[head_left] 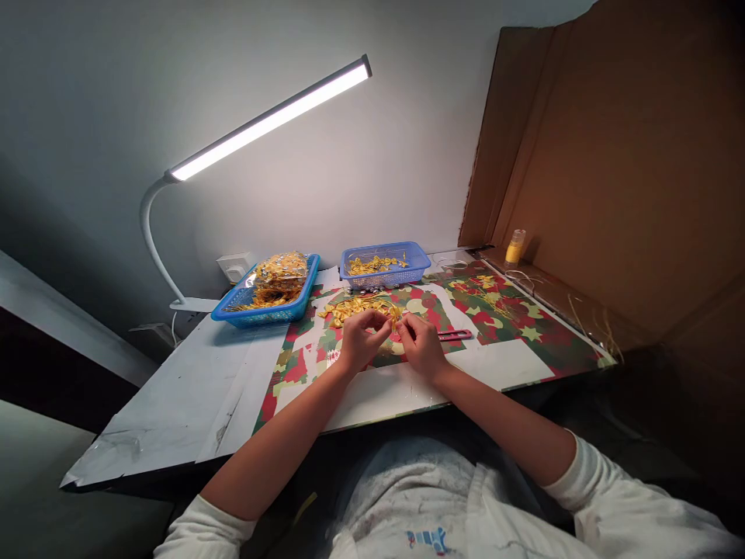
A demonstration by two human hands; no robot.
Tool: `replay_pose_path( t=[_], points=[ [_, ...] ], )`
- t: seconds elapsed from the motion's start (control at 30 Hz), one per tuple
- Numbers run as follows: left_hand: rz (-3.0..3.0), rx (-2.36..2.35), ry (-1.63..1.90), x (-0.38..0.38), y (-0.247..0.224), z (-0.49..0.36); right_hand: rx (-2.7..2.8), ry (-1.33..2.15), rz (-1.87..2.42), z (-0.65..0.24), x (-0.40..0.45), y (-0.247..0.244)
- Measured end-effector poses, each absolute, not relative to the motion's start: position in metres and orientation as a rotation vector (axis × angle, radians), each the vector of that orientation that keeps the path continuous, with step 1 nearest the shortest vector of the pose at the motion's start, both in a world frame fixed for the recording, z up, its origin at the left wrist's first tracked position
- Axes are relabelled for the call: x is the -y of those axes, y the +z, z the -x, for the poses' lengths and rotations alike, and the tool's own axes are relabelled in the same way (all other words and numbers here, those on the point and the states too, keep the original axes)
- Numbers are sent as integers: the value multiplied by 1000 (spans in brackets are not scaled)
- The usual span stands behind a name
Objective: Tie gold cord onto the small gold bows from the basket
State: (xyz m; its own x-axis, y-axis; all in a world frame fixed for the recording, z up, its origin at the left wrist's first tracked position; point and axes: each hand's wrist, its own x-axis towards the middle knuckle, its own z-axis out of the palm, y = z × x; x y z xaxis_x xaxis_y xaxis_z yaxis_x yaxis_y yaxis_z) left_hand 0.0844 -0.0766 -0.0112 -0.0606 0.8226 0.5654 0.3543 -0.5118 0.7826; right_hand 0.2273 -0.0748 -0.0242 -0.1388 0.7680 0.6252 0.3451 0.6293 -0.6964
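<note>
My left hand [365,339] and my right hand [420,341] meet over the table, thumbs and fingertips pinched close together. Between the fingertips a small gold ribbon-like piece [396,314] shows, largely covered by the fingers. Just behind my left hand lies a loose pile of shiny gold ribbon-like pieces [343,310]. A slim pink-red tool [455,335] rests on the table to the right of my right hand, its near end hidden by that hand.
A blue basket [250,316] at the left holds gold pieces and a clear bag of them. Behind the pile stands another blue basket [416,273] with gold pieces. Yellow strands [492,299] lie at right, near a small yellow bottle [514,250]. A lit lamp [273,116] hangs above.
</note>
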Motion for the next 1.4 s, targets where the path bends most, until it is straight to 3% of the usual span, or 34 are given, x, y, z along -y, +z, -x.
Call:
replay_pose_path(
  t=[0.23,0.67,1.4],
  points=[
    [-1692,-1154,1575,72,-10,-79,1749,498,880,-229,76,-23],
    [-2162,-1365,1503,77,3,-75,1772,520,881,-229,77,-23],
    [-1978,-1425,1457,77,-2,-83,1789,415,931,-225,77,-25]
  ],
)
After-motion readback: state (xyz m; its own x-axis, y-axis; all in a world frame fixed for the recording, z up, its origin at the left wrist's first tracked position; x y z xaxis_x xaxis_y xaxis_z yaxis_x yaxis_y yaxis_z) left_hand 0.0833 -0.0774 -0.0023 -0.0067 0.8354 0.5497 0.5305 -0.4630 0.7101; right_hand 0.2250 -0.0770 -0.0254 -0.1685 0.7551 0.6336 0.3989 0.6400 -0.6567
